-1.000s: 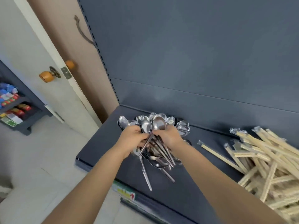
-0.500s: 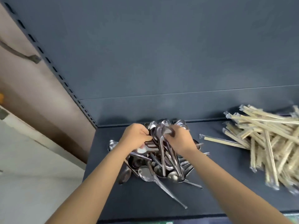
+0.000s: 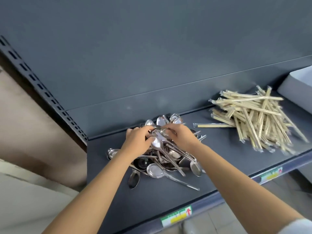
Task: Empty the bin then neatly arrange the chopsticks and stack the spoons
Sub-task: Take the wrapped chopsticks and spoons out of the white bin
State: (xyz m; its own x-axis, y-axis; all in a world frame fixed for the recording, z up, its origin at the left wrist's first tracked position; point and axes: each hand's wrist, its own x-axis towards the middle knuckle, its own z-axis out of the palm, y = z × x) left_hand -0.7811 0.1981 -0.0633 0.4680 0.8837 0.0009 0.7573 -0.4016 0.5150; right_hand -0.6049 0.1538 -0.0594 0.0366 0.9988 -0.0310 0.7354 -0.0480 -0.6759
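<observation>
1. Centrally, head view: a heap of metal spoons (image 3: pixel 162 159) lies on the dark grey shelf (image 3: pixel 152 205). Their handles point many ways. The heap sits toward the shelf's left end, close to the back panel (image 3: pixel 152 56).
2. Left hand (image 3: pixel 137 142): the fingers are curled down over the top of the heap with the thumb against a spoon bowl, gripping spoons there.
3. Right hand (image 3: pixel 181 137): the fingers are curled and pinch a spoon at the top of the heap. The fingertips nearly meet those of the left hand.
4. Chopsticks (image 3: pixel 253 119): clear-wrapped pairs lie in a loose, criss-crossed pile on the same shelf, to the right of the spoons and apart from them. One wrapped pair (image 3: pixel 214 125) lies at the pile's left edge, pointing toward the spoons.
5. Bin (image 3: pixel 297 88): light grey, at the frame's right edge just beyond the chopsticks. Only a corner shows.
6. Labels: a green, white and yellow tag (image 3: pixel 176 216) with a red upward arrow is fixed to the shelf's front edge. A second tag (image 3: pixel 270 174) sits farther right. The print on both is too blurred to read.
7. Slotted upright (image 3: pixel 42 92): it runs along the panel's left side.
</observation>
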